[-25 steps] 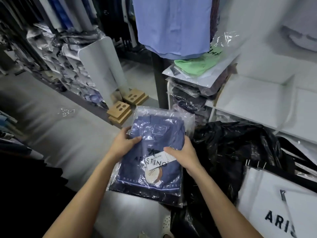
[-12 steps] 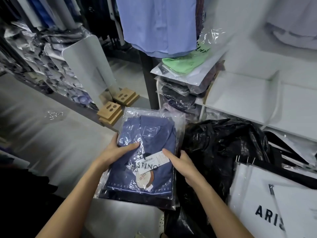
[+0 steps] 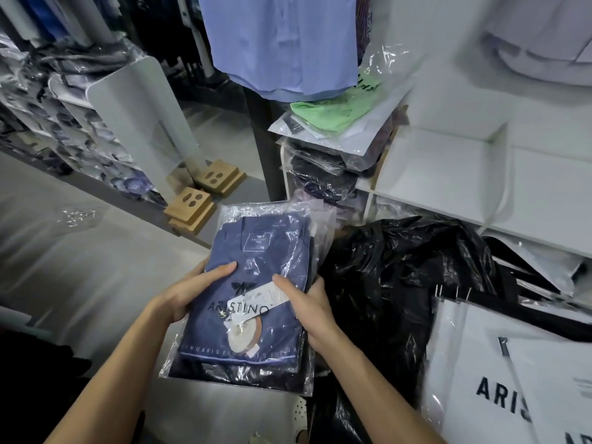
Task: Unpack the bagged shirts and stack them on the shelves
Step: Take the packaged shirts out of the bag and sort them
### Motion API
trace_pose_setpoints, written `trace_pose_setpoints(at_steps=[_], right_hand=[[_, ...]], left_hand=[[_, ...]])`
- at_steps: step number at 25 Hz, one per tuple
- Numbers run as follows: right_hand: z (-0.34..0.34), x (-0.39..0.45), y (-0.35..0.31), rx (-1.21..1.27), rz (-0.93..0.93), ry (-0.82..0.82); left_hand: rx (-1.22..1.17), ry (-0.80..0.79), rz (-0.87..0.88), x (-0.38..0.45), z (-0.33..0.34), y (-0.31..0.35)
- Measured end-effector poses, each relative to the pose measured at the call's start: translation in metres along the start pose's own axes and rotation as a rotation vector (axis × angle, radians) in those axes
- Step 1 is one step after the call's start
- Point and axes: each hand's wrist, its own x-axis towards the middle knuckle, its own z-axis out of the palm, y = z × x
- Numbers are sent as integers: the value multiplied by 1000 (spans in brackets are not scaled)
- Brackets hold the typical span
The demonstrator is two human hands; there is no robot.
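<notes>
Both hands (image 3: 246, 296) at side edges of bagged shirt (image 3: 253, 283).

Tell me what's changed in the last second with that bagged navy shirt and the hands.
Little changed. The left hand and right hand still grip the bagged navy shirt by its sides; its thumbs shifted slightly on the plastic. The view swung a bit. Nothing let go; the black plastic bag and shelf stack stayed put.

We see our two forearms bare from the lower edge of the frame up to the wrists, with no sleeve reaching them. Our left hand (image 3: 189, 291) and right hand (image 3: 307, 304) are bare too, fingernails cut short.
</notes>
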Motion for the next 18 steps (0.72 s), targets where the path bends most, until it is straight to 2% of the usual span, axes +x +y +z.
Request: trace_pose_setpoints(at_steps=[4, 8, 10, 13, 15, 18], right_hand=[[-1, 4, 7, 67, -6, 75], [-11, 1, 5, -44, -3, 37], [-24, -8, -6, -222, -43, 5], [-59, -24, -31, -409, -91, 39], [-96, -34, -47, -331, -180, 137], [-161, -50, -52, -271, -287, 333]], left_hand=[[30, 26, -34, 7, 4, 5], [196, 73, -13, 2, 3, 19], [295, 235, 149, 1, 6, 27], [436, 490, 557, -1, 38, 51], [455, 478, 803, -3, 93, 69], [415, 222, 990, -8, 202, 76]])
